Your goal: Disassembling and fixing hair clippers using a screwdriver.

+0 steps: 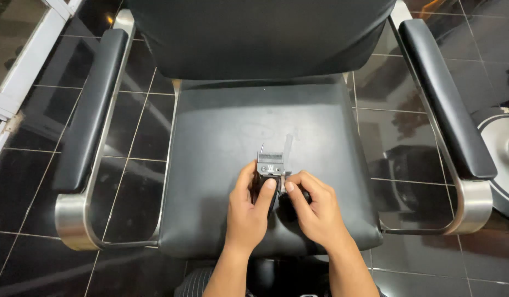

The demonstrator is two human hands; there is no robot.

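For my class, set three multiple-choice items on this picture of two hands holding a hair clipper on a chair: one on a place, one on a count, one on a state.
1. Where does the hair clipper rest?
A. on the floor tiles
B. on the chair seat
C. on an armrest

2. How many padded armrests show?
A. one
B. two
C. three

3. How are the hands set on the clipper?
A. both grip it
B. only one touches it
C. neither touches it

Answers: 1 B, the clipper lies on the black seat cushion near its front edge. 2 B, a left armrest and a right armrest flank the seat. 3 A, the left hand and right hand both close around its body.
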